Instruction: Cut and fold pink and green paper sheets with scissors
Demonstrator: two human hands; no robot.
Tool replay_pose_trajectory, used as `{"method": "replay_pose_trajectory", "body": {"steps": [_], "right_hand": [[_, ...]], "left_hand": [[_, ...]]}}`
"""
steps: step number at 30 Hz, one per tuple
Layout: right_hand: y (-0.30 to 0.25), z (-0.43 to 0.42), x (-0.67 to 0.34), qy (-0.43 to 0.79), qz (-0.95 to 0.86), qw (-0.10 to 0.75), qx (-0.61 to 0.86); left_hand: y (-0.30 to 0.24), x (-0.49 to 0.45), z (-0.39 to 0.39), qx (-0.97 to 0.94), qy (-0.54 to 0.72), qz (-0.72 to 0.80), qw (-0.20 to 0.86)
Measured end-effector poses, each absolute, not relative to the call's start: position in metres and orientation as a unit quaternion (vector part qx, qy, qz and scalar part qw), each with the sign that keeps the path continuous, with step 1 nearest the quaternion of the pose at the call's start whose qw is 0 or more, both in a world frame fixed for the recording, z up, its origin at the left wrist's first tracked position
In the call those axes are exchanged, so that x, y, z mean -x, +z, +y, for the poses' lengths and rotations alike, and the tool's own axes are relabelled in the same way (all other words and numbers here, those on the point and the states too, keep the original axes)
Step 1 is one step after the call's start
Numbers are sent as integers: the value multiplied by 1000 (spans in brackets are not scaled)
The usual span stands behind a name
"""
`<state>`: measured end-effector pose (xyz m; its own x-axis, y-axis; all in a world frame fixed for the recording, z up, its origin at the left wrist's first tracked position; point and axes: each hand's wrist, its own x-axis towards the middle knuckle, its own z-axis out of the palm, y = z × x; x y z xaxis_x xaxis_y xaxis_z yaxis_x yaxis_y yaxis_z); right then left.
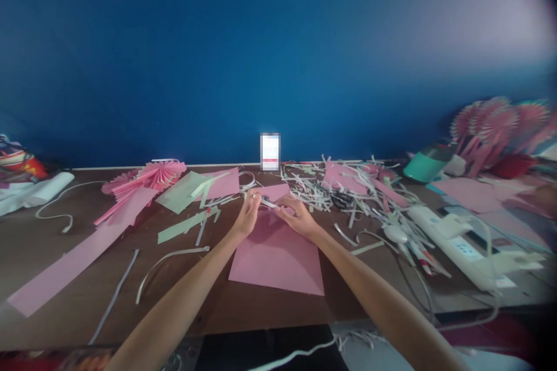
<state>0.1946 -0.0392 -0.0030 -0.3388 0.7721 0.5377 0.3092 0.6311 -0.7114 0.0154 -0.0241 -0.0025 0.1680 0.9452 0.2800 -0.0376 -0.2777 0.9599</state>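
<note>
My left hand [248, 213] and my right hand [297, 214] meet over the far edge of a pink paper sheet [278, 255] lying on the brown table [52, 243]. Both hands are closed in a pinch on a thin white stick-like object [268, 203] held between them, just above the sheet's folded top edge. I cannot make out what the object is. Both forearms reach out from the near table edge.
Folded pink paper fans [148, 177] and green paper pieces [183, 192] lie at the left. A long pink strip [73, 261] runs toward the near left. A heap of white paper trimmings [343, 185] and a white power strip [456, 243] sit right; more fans [496, 124] stand at the far right.
</note>
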Motion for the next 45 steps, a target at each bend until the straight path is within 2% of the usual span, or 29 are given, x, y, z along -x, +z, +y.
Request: {"method": "replay_pose_trajectory", "body": {"steps": [10,18,29,35,45], "right_hand": [[2,-40,-200,319,-768,436,344],[-5,-36,-198,318,-751,450,363],[3,-41,-201,337,-763,435,341],[4,-43,-194,259,-768,462,361],[-5,-38,-194,173,-790,450,378]], "left_hand": [[-3,-16,-31,-686,490,388,372],[-1,-16,-33,-704,478,410,327],[-1,-16,-32,-682,492,412,352],[-5,-14,-26,-640,504,424,396],[-3,-16,-29,-642,500,449,370]]}}
